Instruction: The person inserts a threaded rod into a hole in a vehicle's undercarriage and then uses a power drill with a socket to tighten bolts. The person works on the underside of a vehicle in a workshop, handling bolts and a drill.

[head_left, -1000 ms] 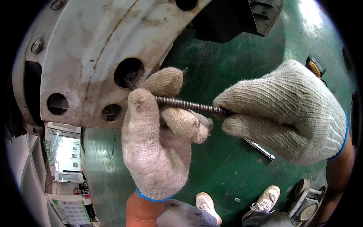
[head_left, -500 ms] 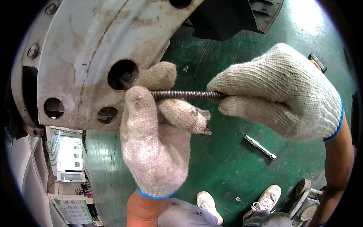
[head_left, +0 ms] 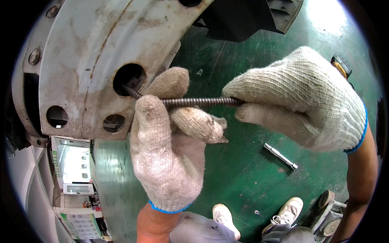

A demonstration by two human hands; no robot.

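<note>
Both hands wear knitted white gloves with blue cuffs. A coiled, flexible metal shaft (head_left: 198, 101) runs between them, roughly level. Beside the panel, my left hand (head_left: 168, 150) is closed round the shaft, thumb and fingers on either side of it; the glove's fingertips look worn and stained. The shaft bends past this hand, and its far end enters a round hole (head_left: 129, 79) in the pale, rust-marked metal panel (head_left: 97, 52). What lies inside is dark and hidden. My right hand (head_left: 300, 101) pinches the shaft's other end, covering its tip.
A silver socket tool (head_left: 280, 156) lies on the green floor (head_left: 251, 178). Farther right is a black-and-yellow tool (head_left: 341, 67). A wheeled metal frame (head_left: 329, 216) stands at the lower right, near my shoes (head_left: 288, 212). Dark trim (head_left: 243, 20) hangs at the top.
Between my left hand and the hole, more of the shaft now shows, bending into the opening. Both hands keep their grip; the whole view has shifted slightly.
</note>
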